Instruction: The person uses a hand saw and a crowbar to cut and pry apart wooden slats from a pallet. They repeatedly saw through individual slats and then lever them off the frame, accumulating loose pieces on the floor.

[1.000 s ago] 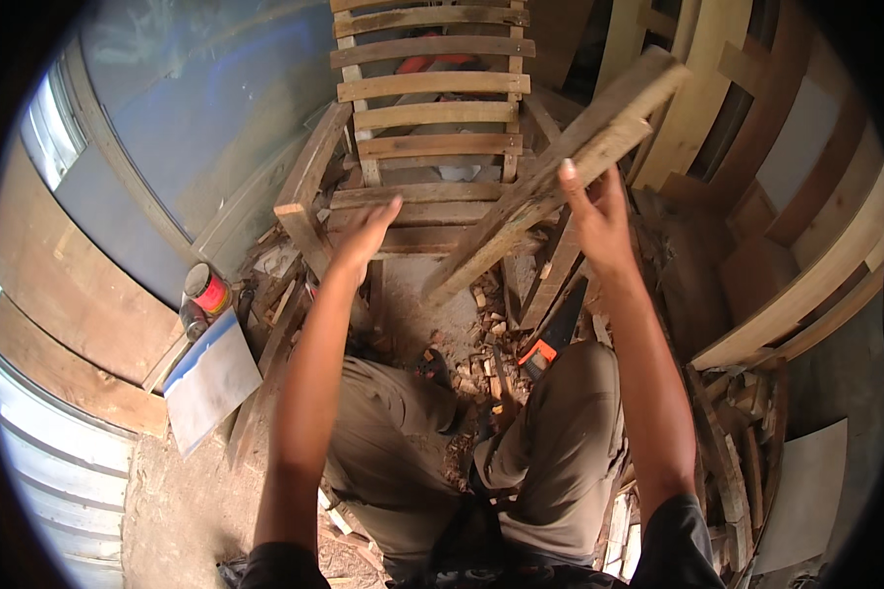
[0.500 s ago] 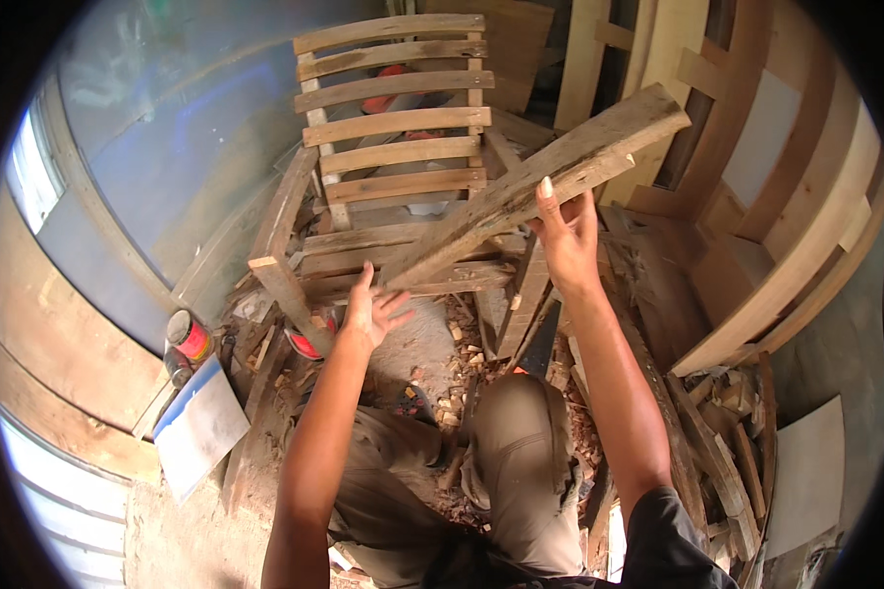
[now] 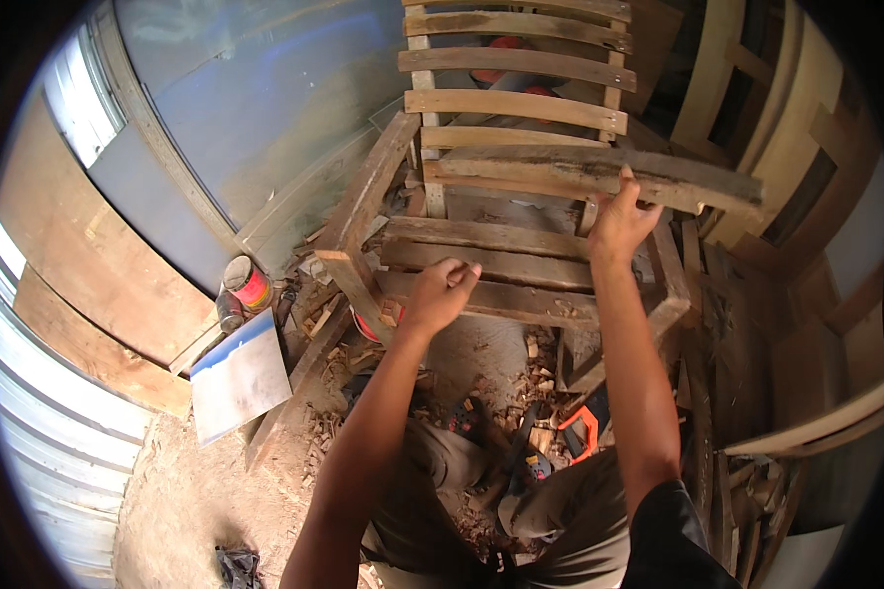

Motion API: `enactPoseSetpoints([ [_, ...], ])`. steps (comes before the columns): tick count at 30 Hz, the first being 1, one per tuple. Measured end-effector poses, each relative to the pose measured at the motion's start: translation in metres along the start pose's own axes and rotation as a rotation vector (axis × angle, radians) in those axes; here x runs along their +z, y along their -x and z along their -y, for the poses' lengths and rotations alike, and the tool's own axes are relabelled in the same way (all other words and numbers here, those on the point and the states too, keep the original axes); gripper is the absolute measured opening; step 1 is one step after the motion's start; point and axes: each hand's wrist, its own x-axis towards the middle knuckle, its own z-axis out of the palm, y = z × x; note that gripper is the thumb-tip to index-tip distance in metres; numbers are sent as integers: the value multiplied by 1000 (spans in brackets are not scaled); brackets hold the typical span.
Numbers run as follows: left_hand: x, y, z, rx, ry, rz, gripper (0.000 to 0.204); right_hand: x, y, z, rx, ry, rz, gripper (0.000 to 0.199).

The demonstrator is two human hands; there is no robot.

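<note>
My right hand [image 3: 622, 218] grips a rough wooden board [image 3: 560, 172], dark along its upper side. It holds the board level in front of the backrest slats of a wooden chair [image 3: 516, 103]. Over the front of the seat slats [image 3: 501, 294] is my left hand [image 3: 442, 297], its fingers curled in and nothing visible in them. Whether it touches the slats I cannot tell. The chair's left armrest [image 3: 368, 191] stands beyond my left hand.
An orange-framed tool [image 3: 587, 432] lies by my knees among wood chips [image 3: 545, 378]. To the left are a red can [image 3: 248, 285] and a white-and-blue sheet [image 3: 241, 378]. Wooden frames [image 3: 805, 147] lean at the right, and a painted panel [image 3: 265, 98] stands behind.
The board has swung from a slant to nearly level, still in my right hand. My left hand has closed from spread fingers. The view has shifted, so the chair appears further right.
</note>
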Motion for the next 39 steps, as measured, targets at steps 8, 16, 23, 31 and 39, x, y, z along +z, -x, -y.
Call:
enactPoseSetpoints([
  [8, 2, -23, -21, -84, -150, 17, 48, 0, -9, -169, 369, -73, -93, 45],
  [16, -2, -46, 4, 41, -172, -50, 40, -26, -26, -232, 625, -81, -245, 38],
  [23, 6, -72, -2, 0, -199, 35, 35, -68, -49, -245, 928, -81, -294, 50],
  [31, 39, -97, -25, 43, 82, 90, 37, -88, -83, -224, 1120, -9, -165, 51],
  [39, 78, -231, 5, 366, -520, 141, 56, -83, -42, -85, 823, 607, 486, 36],
])
